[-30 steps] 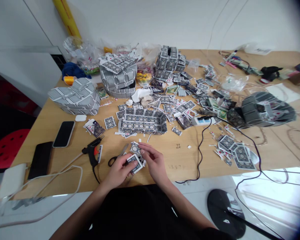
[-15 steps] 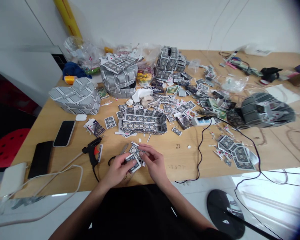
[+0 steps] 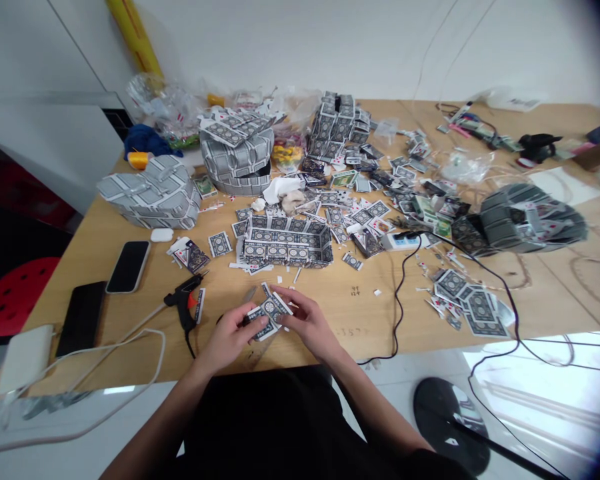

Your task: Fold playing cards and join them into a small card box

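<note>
A small cluster of playing cards (image 3: 269, 313) sits low in the frame, a little left of centre, close to the near edge of the tabletop (image 3: 360, 313). The cards show dark blue-grey patterned backs with white borders, overlapped and fanned at slight angles. They are pinched between the left hand (image 3: 229, 340) and the right hand (image 3: 307, 325), raised just above the wood.

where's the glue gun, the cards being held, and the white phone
glue gun (image 3: 184, 304), head view, on its black body left of the hands
held cards (image 3: 269, 312), head view, on the patterned back between both hands
white phone (image 3: 128, 267), head view, on its dark screen
</note>
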The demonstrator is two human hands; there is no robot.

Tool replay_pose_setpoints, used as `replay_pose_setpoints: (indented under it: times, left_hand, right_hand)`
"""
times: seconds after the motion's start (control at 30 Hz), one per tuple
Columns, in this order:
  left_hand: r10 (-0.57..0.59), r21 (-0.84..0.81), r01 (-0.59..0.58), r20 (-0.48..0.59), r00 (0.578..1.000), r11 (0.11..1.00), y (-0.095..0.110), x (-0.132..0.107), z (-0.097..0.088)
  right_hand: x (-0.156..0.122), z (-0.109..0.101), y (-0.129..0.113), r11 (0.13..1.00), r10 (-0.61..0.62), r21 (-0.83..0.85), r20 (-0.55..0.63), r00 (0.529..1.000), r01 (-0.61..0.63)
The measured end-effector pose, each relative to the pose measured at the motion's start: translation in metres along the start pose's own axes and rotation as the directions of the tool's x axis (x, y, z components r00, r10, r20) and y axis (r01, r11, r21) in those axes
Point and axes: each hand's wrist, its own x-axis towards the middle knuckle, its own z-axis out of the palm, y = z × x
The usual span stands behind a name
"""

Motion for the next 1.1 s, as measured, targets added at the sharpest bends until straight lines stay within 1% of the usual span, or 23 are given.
replay_pose_setpoints:
  times: [0.07, 0.17, 0.27, 0.47, 0.63, 0.73, 0.87, 1.0, 1.1]
  left_hand:
    - [-0.006, -0.006, 0.006, 0.036, 0.999, 1.0, -0.001, 0.0, 0.002]
    - [-0.008, -0.027, 0.01, 0.072, 0.997, 1.0, -0.001, -0.001, 0.006]
    - [-0.012, -0.051, 0.017, 0.09, 0.996, 0.999, 0.0, -0.002, 0.009]
    - [-0.029, -0.122, 0.044, 0.124, 0.992, 0.992, -0.002, -0.002, 0.01]
    - [-0.034, -0.184, 0.055, 0.112, 0.993, 0.981, -0.007, -0.001, 0.012]
    - [-0.03, -0.207, 0.048, 0.087, 0.996, 0.977, -0.01, -0.001, 0.015]
    - [-0.006, -0.207, 0.023, 0.08, 0.997, 0.978, -0.012, 0.0, 0.02]
    - [0.033, -0.181, -0.017, 0.084, 0.996, 0.983, -0.01, 0.0, 0.018]
    - [0.073, -0.164, -0.056, 0.099, 0.992, 0.985, -0.007, -0.003, 0.011]
  right_hand:
    - [0.0, -0.001, -0.003, 1.0, 0.024, -0.019, 0.055, 0.998, -0.023]
    - [0.0, -0.001, -0.002, 0.996, 0.033, -0.081, 0.069, 0.997, -0.028]
    - [0.001, 0.0, 0.002, 0.989, -0.016, -0.147, 0.052, 0.999, 0.024]
    - [0.002, 0.0, 0.006, 0.98, -0.077, -0.182, 0.052, 0.996, 0.085]
    - [0.002, -0.001, 0.008, 0.97, -0.084, -0.226, 0.057, 0.995, 0.095]
    - [0.002, -0.001, 0.011, 0.946, -0.113, -0.298, 0.06, 0.992, 0.126]
    - [0.001, -0.001, 0.016, 0.917, -0.146, -0.366, 0.065, 0.987, 0.16]
    - [0.002, -0.002, 0.017, 0.911, -0.155, -0.371, 0.091, 0.984, 0.178]
    - [0.002, -0.003, 0.015, 0.954, -0.116, -0.27, 0.082, 0.99, 0.134]
